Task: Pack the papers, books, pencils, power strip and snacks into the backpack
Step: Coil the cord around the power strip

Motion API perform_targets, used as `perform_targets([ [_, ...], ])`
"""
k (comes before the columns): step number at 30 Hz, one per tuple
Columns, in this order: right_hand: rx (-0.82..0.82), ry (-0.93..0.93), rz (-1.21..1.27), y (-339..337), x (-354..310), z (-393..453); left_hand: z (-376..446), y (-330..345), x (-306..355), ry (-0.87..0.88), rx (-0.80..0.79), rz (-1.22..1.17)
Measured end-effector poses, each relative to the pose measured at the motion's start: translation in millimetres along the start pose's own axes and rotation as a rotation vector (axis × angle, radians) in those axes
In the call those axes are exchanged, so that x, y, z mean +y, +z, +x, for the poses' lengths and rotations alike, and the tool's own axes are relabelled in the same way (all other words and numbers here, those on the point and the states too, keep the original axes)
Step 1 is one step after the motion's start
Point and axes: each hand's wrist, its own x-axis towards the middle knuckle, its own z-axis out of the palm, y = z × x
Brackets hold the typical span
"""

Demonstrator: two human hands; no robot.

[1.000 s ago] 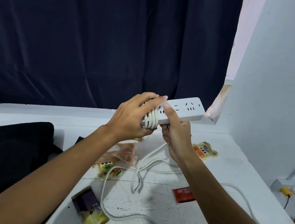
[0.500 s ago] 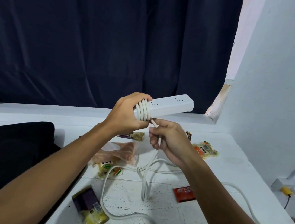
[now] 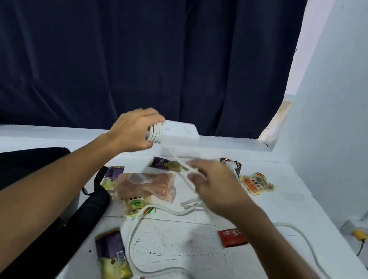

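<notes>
Head view: left hand [image 3: 133, 131] gripping power strip [image 3: 179, 131] over its wound turns, above worktop [image 3: 200, 251], right hand [image 3: 214, 186] blurred, seemingly pinching cord [image 3: 170, 209]; trailing slack beside power strip likely to snag red snack packet [image 3: 233, 235] or loosen coils if tension drops.

Head view, forward-down (close) over table [image 3: 200, 251]

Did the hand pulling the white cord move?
Yes. The right hand swung down and right, away from the white power strip, over the white table.
</notes>
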Motion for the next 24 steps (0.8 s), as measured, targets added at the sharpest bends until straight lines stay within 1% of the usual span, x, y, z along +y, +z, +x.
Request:
perform_targets([
  [2,0.231,-0.103,-0.001,-18,2,11,-9,3,2,0.026,-0.096,-0.049],
  [4,0.428,-0.162,0.083,-36,12,31,-17,3,9,0.0,-0.211,-0.216],
  [5,0.482,-0.148,0.119,-44,20,42,-20,2,14,-0.023,-0.269,-0.324],
  [6,0.494,-0.119,0.148,-51,28,52,-23,-2,20,-0.044,-0.318,-0.437],
  [8,0.416,-0.051,0.254,-59,44,67,-27,-13,34,-0.077,-0.371,-0.658],
  [10,0.289,-0.015,0.394,-60,56,73,-29,-24,45,-0.107,-0.352,-0.872],
  [12,0.201,-0.032,0.366,-46,62,73,-29,-28,51,-0.145,-0.31,-1.057],
  [14,0.105,-0.05,0.323,-26,57,66,-25,-26,53,-0.19,-0.252,-1.185],
  [17,0.015,-0.093,0.374,-4,42,58,-22,-23,50,-0.282,-0.163,-1.234],
  [19,-0.019,-0.121,0.404,2,36,53,-23,-23,53,-0.276,-0.155,-1.206],
  [20,-0.022,-0.123,0.402,4,31,51,-25,-24,56,-0.242,-0.167,-1.194],
  [22,-0.005,-0.079,0.389,6,24,49,-27,-24,61,-0.193,-0.19,-1.176],
  [24,-0.006,0.008,0.415,4,19,50,-26,-25,61,-0.183,-0.19,-1.172],
])
